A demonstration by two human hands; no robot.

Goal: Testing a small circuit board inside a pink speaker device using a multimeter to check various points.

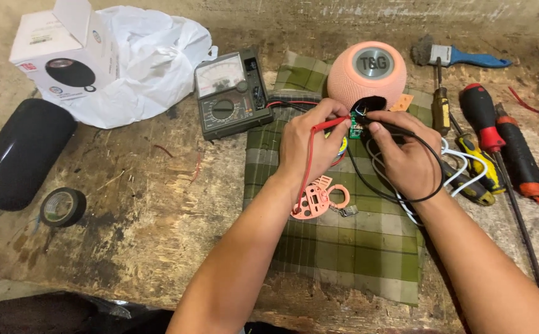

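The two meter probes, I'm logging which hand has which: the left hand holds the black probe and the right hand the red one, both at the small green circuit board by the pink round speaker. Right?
Not quite: the head view shows them swapped. The left hand holds the red probe and the right hand the black probe, both at the small green circuit board by the pink round speaker.

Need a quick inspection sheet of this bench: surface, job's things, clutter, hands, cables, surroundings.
Surface: worn wooden bench, green plaid cloth on it.
Job's things: pink round speaker, opened; green circuit board; analogue multimeter.
Clutter: screwdrivers, brush, tape roll, black speaker, box, plastic bag, pink parts.
Hands: left hand holds red probe; right hand holds black probe.
Cables: probe leads, white cable.
Surroundings: nothing seen.
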